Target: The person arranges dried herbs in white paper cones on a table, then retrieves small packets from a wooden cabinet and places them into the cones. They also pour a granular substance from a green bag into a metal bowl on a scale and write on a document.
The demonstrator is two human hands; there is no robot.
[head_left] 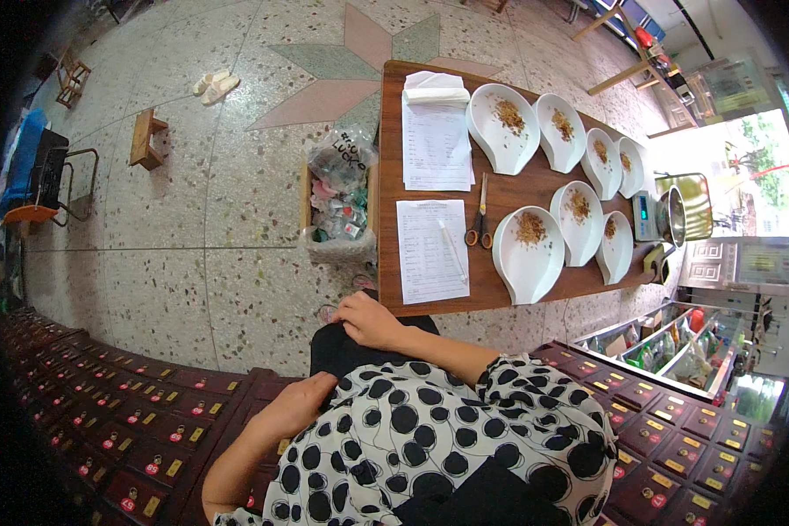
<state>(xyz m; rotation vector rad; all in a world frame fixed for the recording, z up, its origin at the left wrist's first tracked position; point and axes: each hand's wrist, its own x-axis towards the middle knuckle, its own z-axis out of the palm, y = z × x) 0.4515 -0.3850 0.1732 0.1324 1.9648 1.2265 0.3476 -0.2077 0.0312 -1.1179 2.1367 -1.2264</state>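
Over dark trousers, the right hand lies seemingly empty, fingers loosely bent; whether the left hand spreads its fingers cannot be told. Toward two o'clock, a pen rests on a printed sheet; farther that way, white dishes of dried bits crowd the table, where the right forearm, reaching across, could spill one.

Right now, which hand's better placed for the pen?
Probably the right hand: it rests on the dark trousers near the table, closer to the pen; the left hand sits farther back, by the shirt.
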